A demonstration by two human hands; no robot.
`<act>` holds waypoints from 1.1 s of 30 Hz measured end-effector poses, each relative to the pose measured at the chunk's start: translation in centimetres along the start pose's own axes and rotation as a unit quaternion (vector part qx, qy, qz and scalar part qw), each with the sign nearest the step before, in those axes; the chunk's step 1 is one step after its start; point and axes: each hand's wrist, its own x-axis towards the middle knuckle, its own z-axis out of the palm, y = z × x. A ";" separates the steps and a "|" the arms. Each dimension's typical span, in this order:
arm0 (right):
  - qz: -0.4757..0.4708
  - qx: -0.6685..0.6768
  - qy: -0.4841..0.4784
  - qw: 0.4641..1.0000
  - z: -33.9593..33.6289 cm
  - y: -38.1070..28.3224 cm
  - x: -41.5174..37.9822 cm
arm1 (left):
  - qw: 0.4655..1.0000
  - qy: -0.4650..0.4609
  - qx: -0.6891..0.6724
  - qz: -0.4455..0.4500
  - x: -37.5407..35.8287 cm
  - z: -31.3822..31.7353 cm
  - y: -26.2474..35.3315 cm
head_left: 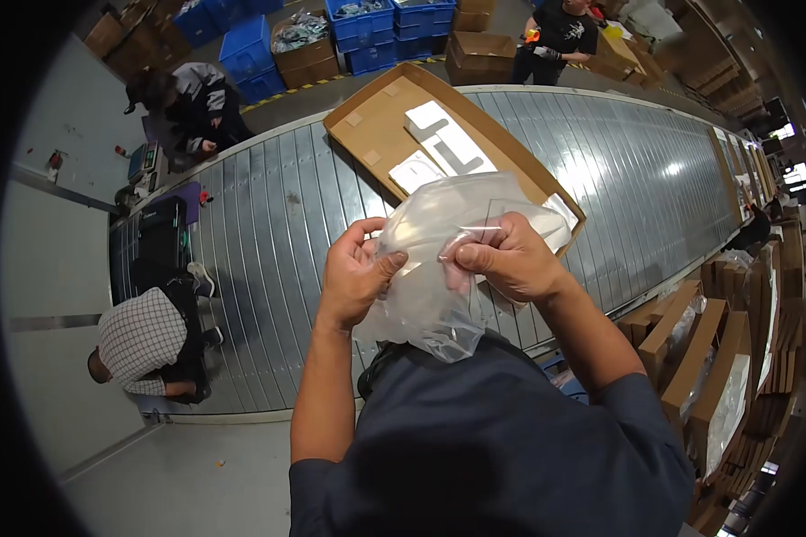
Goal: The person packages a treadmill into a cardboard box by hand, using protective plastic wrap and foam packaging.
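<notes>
A clear plastic bag (439, 309) hangs crumpled between my two hands, in front of my chest. My left hand (358, 273) pinches its left side between thumb and fingers. On the right side, my right hand (510, 259) grips the plastic, with part of the film lying over its fingertips. Beyond the bag, a shallow open cardboard box (367, 121) rests at a slant on the slatted metal conveyor (269, 206). White inserts with grey cutouts (452, 143) lie inside the box, partly hidden behind the bag.
One person (148, 336) in a checked shirt bends at the left of the conveyor. Two others stand across it, at the upper left (192, 103) and upper right (560, 40). Cardboard boxes with plastic (707, 358) stand at the right; blue bins (246, 54) are behind.
</notes>
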 end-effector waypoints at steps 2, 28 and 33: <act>-0.017 0.024 -0.048 0.998 0.0 -0.3 0.6 | 0.989 0.075 0.087 0.088 0.2 -0.1 -0.2; 0.049 -0.377 0.425 0.821 -27.6 10.6 -4.5 | 0.917 0.003 -0.323 0.232 2.2 -24.2 3.6; 0.134 -0.536 0.529 0.644 -36.4 13.1 -11.2 | 0.867 0.038 -0.463 0.182 -0.9 -21.5 13.1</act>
